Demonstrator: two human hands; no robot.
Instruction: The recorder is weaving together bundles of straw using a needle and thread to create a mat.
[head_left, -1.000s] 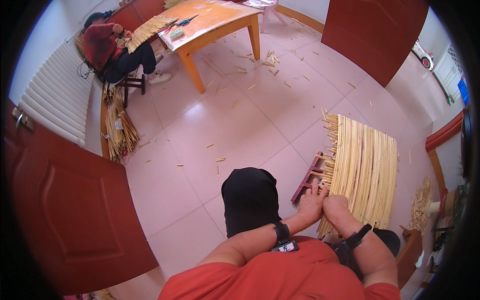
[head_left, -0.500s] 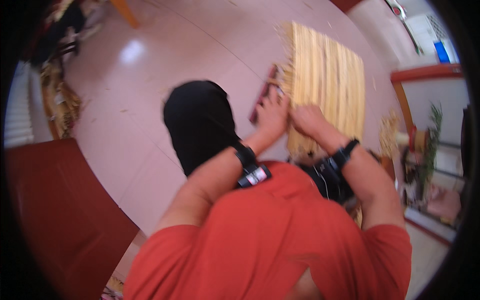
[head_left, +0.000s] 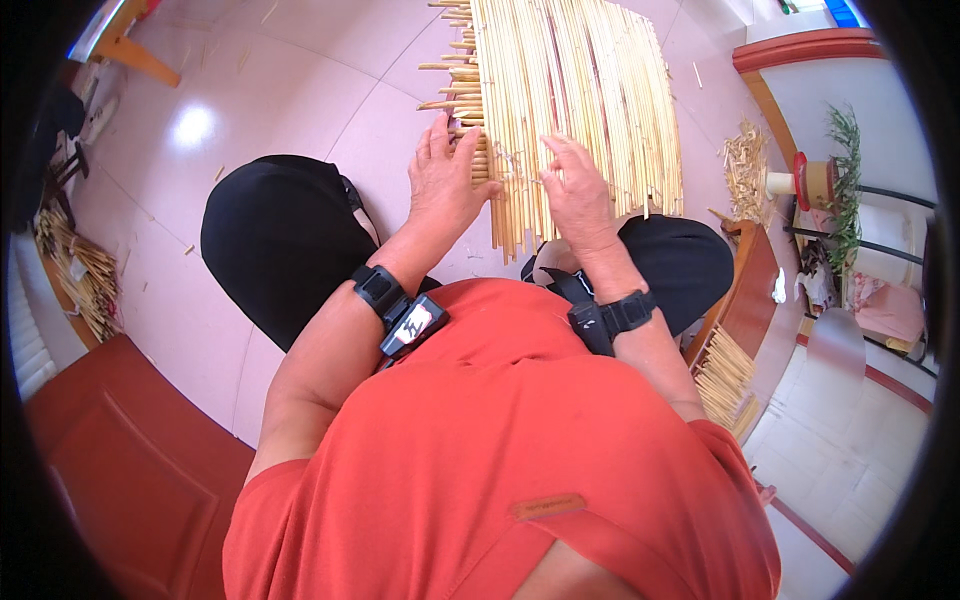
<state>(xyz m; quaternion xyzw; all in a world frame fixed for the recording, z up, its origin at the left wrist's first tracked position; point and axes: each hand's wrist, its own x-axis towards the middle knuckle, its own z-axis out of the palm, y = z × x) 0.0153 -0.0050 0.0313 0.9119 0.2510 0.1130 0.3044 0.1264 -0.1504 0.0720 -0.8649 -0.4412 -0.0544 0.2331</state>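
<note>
The reed-stick mat (head_left: 600, 100) lies before the 2 knees (head_left: 285, 240), probably for easy reach. The left hand (head_left: 441, 185), fingers apart, is beside the protruding cross-sticks (head_left: 455, 105), perhaps steadying the edge; whether the right hand (head_left: 577, 205) pinches something, I cannot tell.

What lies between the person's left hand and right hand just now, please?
In the head view, part of the stick mat, near its left edge, lies between the left hand and the right hand.

Your count stands: two hands (head_left: 445, 185), two wristbands (head_left: 378, 290), two knees (head_left: 275, 235), one stick mat (head_left: 585, 95), one door (head_left: 140, 470), one plant (head_left: 845, 195).
</note>
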